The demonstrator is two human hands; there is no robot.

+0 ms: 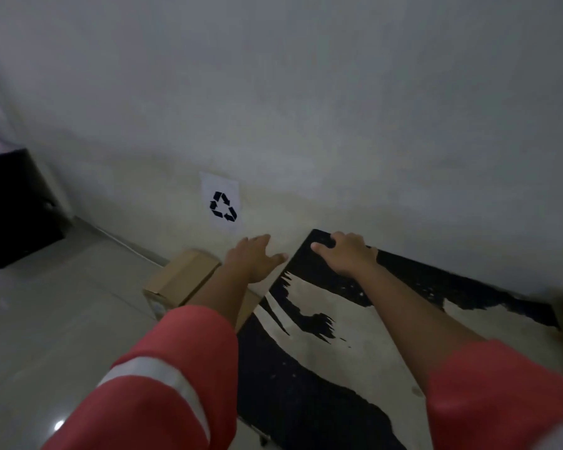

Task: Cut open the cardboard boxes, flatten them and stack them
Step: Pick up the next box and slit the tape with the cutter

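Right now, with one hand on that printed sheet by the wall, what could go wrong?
1. Only the right hand grips the printed sheet, near one top corner. The left hand is open and off it, so the sheet may twist or slide on the glossy floor.
2. The small brown box sits close by the sheet's edge, apparently unopened, and could get knocked or buried.

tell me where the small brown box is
Head view: the small brown box sits on the floor by the wall, below the recycling sign, just left of the left hand.
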